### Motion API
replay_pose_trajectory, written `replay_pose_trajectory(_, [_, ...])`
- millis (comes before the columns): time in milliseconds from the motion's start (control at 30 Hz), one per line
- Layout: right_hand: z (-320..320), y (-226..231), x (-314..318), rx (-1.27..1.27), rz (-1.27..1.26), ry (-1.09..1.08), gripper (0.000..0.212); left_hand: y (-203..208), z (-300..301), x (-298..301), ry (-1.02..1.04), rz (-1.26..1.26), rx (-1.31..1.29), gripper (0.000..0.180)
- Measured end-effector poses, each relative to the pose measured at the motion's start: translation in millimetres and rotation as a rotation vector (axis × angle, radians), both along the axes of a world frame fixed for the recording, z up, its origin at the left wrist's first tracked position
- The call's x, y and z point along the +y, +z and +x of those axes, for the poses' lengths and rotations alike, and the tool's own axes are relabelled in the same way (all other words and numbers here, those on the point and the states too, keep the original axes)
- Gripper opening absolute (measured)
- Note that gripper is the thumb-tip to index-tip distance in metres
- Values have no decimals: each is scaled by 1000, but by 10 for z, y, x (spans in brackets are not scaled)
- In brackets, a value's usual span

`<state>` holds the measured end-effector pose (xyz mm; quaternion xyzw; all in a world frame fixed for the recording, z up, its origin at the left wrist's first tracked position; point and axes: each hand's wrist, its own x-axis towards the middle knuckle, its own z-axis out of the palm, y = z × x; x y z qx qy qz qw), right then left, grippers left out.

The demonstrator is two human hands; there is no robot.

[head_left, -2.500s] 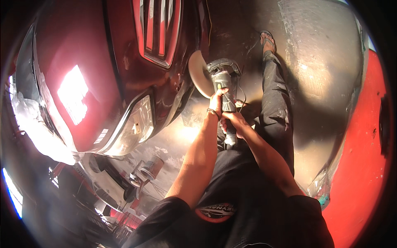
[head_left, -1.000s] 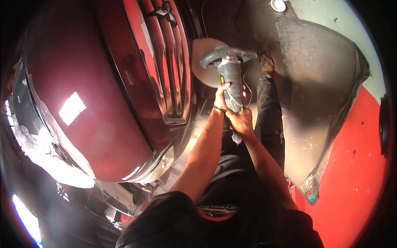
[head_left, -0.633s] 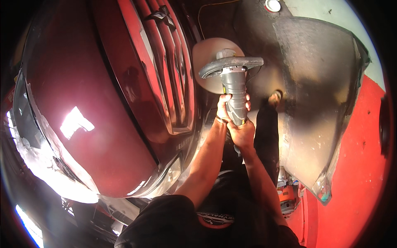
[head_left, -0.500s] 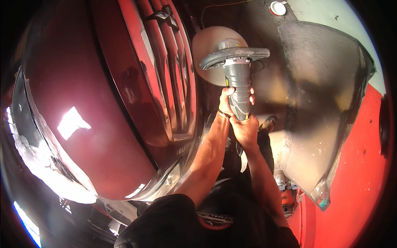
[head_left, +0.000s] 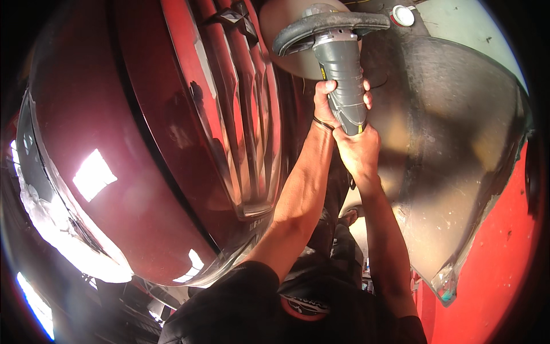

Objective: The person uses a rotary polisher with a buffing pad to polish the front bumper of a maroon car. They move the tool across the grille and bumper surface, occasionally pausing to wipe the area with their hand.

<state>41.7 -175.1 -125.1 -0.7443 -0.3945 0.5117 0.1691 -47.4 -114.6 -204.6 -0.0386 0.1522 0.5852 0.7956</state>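
Note:
A grey and black polisher (head_left: 342,69) points away from me, with a curved black handle (head_left: 298,35) across its front. Beyond that handle shows a pale round pad (head_left: 295,66), partly hidden by the tool. My left hand (head_left: 324,106) is wrapped around the polisher's body, thumb on the left side and fingertips on the right. Just behind it, my right hand (head_left: 360,150) is closed around the tool's rear end. Both arms are stretched forward. The pad is near the dark red car's grille (head_left: 243,114) and seems apart from it, though the gap is hard to judge.
The glossy red hood (head_left: 132,218) fills the left side, with white masking (head_left: 80,246) along its far left edge. A large dull sheet (head_left: 452,160) leans against the red and pale wall (head_left: 492,252) on the right. A white round lid or can (head_left: 403,16) is at the top.
Both hands have pushed the polisher farther forward and slightly right, its pad moving with it. The orange-red tool low on the right has gone out of sight behind my right arm.

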Motion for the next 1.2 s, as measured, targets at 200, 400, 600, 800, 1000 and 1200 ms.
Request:
replay_pose_trajectory(200, [-65,-25,542,18,60,80,26,-127,-107,486,43,22,-7,72])
replay_pose_trajectory(400, [-51,-66,970,16,-6,145,30,-260,-160,901,65,47,-18,69])
replay_pose_trajectory(600, [65,-49,761,-51,10,220,27,-230,-83,634,70,31,-4,70])
replay_pose_trajectory(800, [256,104,175,15,-52,167,27,-134,56,-14,3,-4,84,80])
replay_pose_trajectory(1000, [377,259,-425,14,-75,136,27,0,195,-618,-24,-44,36,78])
replay_pose_trajectory(1200, [417,326,-920,-5,-25,88,32,91,244,-1076,-60,-54,11,76])
